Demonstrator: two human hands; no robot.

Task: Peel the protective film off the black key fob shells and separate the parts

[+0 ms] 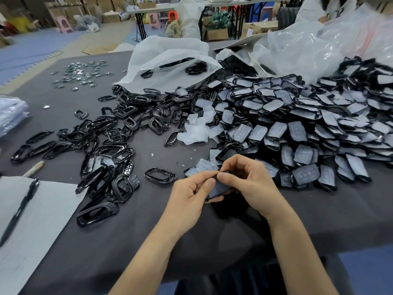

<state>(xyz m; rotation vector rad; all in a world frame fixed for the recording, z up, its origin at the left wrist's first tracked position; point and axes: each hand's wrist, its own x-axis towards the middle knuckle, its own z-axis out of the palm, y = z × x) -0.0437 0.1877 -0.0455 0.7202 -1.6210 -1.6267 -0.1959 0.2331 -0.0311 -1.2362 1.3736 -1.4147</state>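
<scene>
Two hands, the left hand (191, 188) and the right hand (248, 179), pinch one film-covered black key fob shell (219, 188) between them. On the one dark grey counter (148, 231):

- One heap of film-covered black shells (297, 124), far too many to count, well over a hundred.
- Several dozen open black plastic frames (119, 128), scattered.
- About ten peeled translucent white films (195, 133) in one small pile.
- A few dozen small silvery metal pieces (81, 74) in one loose cluster.
- One black pen (19, 209) on one white sheet of paper (42, 220).
- One pale wooden stick (34, 168).
- One open white plastic bag (165, 60), with about three black parts showing inside.
- Crumpled clear plastic bags (319, 45), whose number cannot be told.
</scene>
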